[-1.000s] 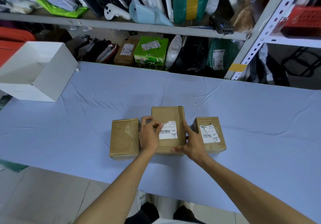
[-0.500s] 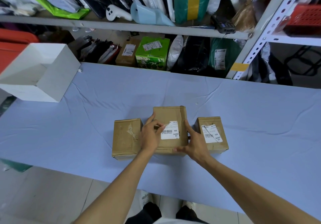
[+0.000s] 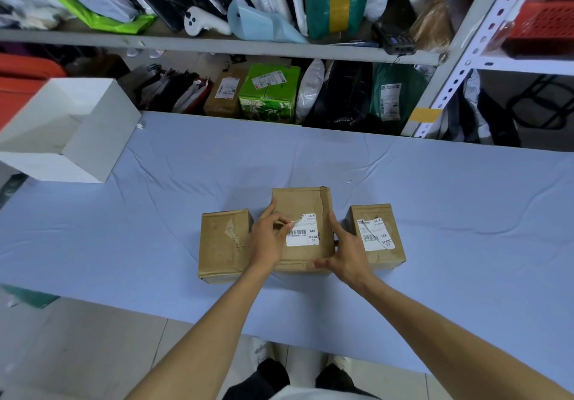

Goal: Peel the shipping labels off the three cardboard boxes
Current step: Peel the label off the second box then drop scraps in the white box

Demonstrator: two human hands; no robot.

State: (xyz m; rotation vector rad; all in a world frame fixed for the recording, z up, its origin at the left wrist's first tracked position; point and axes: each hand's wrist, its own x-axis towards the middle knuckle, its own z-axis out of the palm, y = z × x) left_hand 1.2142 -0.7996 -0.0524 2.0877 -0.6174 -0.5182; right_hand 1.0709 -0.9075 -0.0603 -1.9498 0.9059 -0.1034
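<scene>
The label [image 3: 302, 235] on the middle box [image 3: 298, 201] lay mostly stuck down, with only its top-left corner lifted. The left hand [image 3: 267, 241] pinched that corner between thumb and fingertip. The right hand [image 3: 346, 253] held nothing: its straight fingers pressed along the box's right side and its thumb lay at the near edge, bracing the box.

To do the peel well, the pull looked best kept low and slow, folding the label back over itself towards the far corner rather than tugging upward, so that the paper would come away whole and not tear or strip the cardboard. The bracing hand needed to hold firm, since a light box would otherwise slide or lift with the pull.

The 3 boxes sat in a row near the front edge of the table [image 3: 450, 207], the middle one close between its neighbours. The left box [image 3: 223, 244] carried no label, only a pale scuffed patch on top, so it seemed done. The right box [image 3: 369, 211] had its label [image 3: 375, 235] on, creased across the upper part. All 3 were closed, so their contents could not be told.

An open white box [image 3: 102, 138] stood at the far left of the table, showing only bare walls inside. Behind, the shelf [image 3: 217, 47] held packed bags above, with a green carton [image 3: 267, 98] and a brown parcel [image 3: 225, 93] below.
</scene>
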